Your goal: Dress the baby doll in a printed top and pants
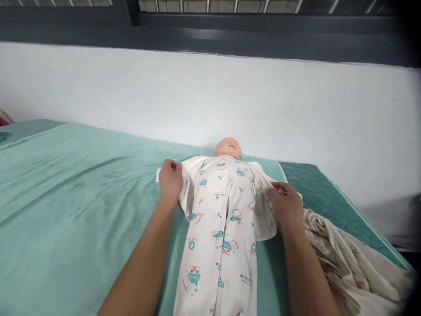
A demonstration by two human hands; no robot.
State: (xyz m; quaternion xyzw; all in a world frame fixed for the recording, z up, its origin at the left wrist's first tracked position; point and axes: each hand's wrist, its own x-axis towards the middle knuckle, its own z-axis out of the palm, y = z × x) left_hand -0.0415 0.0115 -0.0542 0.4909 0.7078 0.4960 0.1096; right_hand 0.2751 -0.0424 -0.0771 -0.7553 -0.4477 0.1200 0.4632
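Observation:
A baby doll (228, 148) lies on its back, its head toward the wall and its face up. Below its head a white baby garment (213, 210) with teal and pink prints covers the body and stretches toward me, a seam running down the front. My left hand (171, 177) is closed on the garment's sleeve at the left, whose white end sticks out past the fingers. At the right side, my right hand (287, 202) pinches the other sleeve, and a plain white flap hangs beside it. The doll's arms and legs are hidden under the cloth.
A light green sheet (82, 197) covers the bed, with a darker green quilted pad (307, 182) at the right. A crumpled cream patterned cloth (351, 259) lies beside my right forearm. Behind the doll rises a white wall (164, 96) below a dark window frame (213, 37).

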